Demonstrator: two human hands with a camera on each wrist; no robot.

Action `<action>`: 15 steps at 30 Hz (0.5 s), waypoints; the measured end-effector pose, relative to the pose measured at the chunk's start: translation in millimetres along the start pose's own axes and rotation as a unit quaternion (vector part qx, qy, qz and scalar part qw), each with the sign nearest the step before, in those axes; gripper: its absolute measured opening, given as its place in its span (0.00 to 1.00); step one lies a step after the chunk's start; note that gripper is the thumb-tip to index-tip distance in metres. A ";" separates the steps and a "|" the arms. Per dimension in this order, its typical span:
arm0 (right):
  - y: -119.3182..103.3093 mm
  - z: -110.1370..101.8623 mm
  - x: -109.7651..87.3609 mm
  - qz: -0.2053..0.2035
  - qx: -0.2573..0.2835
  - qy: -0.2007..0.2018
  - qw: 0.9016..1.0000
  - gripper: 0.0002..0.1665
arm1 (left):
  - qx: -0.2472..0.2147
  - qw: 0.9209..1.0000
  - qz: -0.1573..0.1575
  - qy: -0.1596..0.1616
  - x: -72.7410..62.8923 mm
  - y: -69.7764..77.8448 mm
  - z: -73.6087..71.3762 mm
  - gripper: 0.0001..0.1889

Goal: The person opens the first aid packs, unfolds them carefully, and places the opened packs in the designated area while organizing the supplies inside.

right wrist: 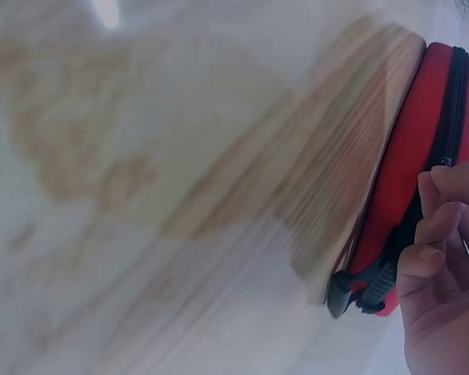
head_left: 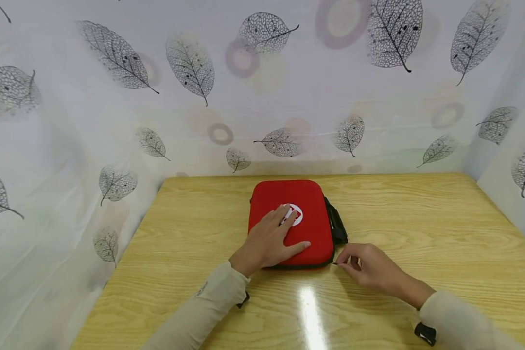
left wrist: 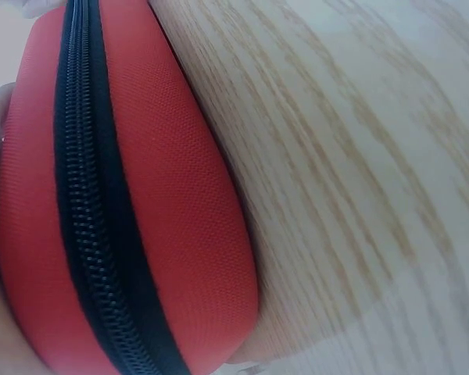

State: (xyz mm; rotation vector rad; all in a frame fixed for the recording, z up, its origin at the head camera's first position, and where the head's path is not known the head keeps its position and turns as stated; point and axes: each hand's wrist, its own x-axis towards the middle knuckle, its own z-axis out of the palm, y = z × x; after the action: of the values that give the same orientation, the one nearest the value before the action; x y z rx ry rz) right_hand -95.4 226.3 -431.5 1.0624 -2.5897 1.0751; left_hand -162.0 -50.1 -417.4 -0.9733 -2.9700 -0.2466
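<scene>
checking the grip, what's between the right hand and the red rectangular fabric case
A small dark zipper pull, pinched by the right hand; right wrist view.

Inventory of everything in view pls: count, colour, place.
red case: 1, red, flat on the table
emblem: 1, white and red, on the case top, partly covered
zipper: 1, black, along the case's side
handle: 1, black, on the case's right side
table: 1, yellow-brown wood grain, under the case
backdrop: whitish with dark leaf prints, behind and beside the table
glare: 1, white, on the table's near part
sleeves: 2, beige, on both forearms
wrist pieces: 2, black, at the cuffs
left hand: 1, on the case top
right hand: 1, pinching at the zipper, near right corner
</scene>
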 end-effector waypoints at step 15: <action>-17.2 16.9 -0.4 0.011 -0.042 0.024 0.999 0.14 | -0.007 1.000 -0.007 0.000 -1.0 1.2 -0.3 0.44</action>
State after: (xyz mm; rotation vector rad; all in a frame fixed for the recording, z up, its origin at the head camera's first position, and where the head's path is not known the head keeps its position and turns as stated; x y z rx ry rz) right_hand -81.6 206.8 -434.3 0.9785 -2.5904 0.9752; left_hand -160.5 -49.8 -416.9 -0.9536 -2.9801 -0.2675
